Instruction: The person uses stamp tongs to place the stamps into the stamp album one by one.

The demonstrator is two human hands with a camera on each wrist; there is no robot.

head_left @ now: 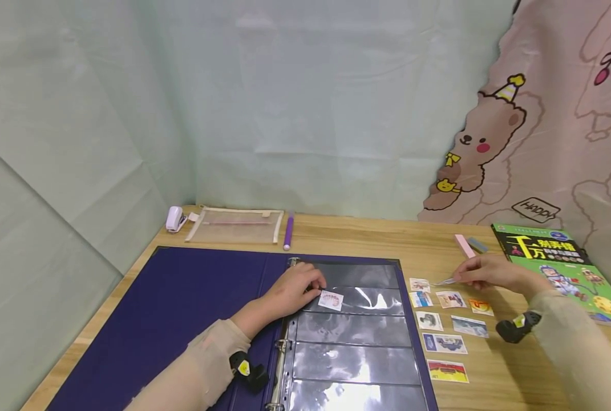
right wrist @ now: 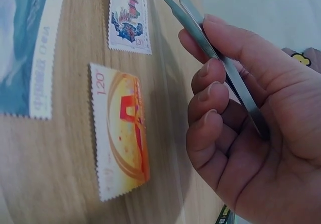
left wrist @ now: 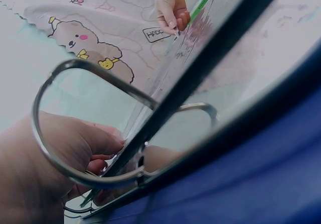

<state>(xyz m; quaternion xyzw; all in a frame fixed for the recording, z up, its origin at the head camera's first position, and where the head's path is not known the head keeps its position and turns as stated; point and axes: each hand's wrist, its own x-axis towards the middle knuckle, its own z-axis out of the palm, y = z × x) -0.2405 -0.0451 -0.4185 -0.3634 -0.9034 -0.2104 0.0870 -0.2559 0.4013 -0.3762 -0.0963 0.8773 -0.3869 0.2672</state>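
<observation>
In the head view, my left hand [head_left: 292, 290] rests at the upper left of a black pocket page [head_left: 353, 322] in a blue ring album [head_left: 197, 319]. Its curled thumb and finger pinch at the page's clear film, beside a small pinkish stamp [head_left: 331, 301] in the second row. A metal ring [left wrist: 40, 118] partly covers that hand [left wrist: 55, 153] in the left wrist view. My right hand [head_left: 482, 271] holds slim metal tweezers [right wrist: 220, 58], their tips close to a stamp [head_left: 420, 285] on the table. An orange stamp [right wrist: 120, 133] lies below this hand.
Several loose stamps [head_left: 445, 343] lie along the album's right side. A green book [head_left: 567, 268], a pink bar-shaped item [head_left: 464, 246] and a grey one [head_left: 477, 245] are at the right. Behind the album are a mesh pouch [head_left: 235, 226], a purple pen [head_left: 288, 231] and a white stapler [head_left: 174, 219].
</observation>
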